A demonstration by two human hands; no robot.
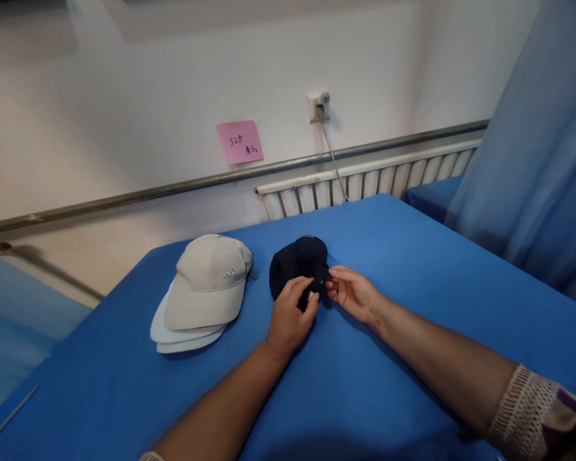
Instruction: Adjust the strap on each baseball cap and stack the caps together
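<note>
A dark navy cap [288, 264] lies on the blue-covered table, its strap side turned toward me. With thumb and fingers, my left hand [290, 317] grips the cap's strap beside a small, light-coloured buckle [311, 296]. My right hand [355, 294] pinches the dark strap end [321, 276] from the right. Left of the navy cap sits a stack of caps, a beige cap [211, 275] on top with its brim toward me. Pale brims [187, 342] stick out beneath it; the rest of those caps is hidden.
Behind the blue table [388, 384] run a metal rail [173, 190] and a white radiator [365, 179]. A plugged-in cord [333, 157] hangs from the wall socket [318, 107]. Blue curtains [532, 160] hang at the right. A pink note [240, 141] is on the wall. A thin rod [9, 419] lies at lower left.
</note>
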